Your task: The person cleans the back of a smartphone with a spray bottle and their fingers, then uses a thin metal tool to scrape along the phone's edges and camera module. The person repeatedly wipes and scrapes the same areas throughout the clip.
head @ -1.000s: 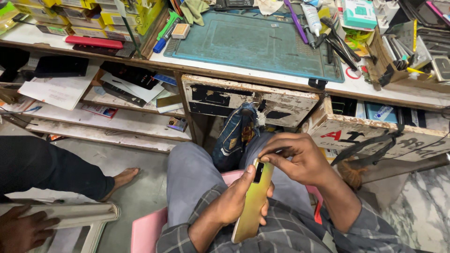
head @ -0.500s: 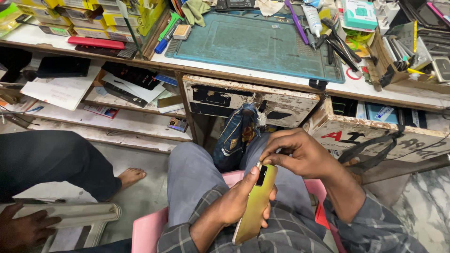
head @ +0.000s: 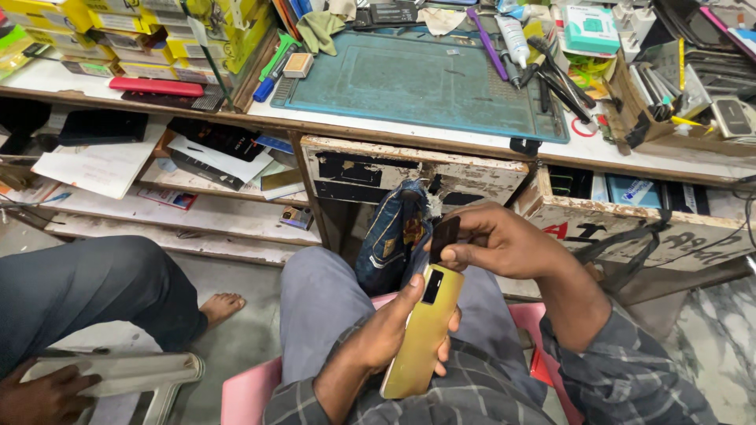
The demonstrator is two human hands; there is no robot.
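A gold phone (head: pixel 421 334) was gripped back-up in the left hand (head: pixel 386 334) over the lap. A small dark piece (head: pixel 444 236) was pinched by the right hand (head: pixel 504 240) at its top end, below the desk (head: pixel 669 161).

Yellow boxes (head: pixel 118 31): stacked, desk's far left corner.
Teal-and-white box (head: pixel 591 27): rectangular, desk's far right.
Dark-screened device (head: pixel 732 116): small, flat, right edge.
Black flat box (head: pixel 216 135): lower shelf, left.
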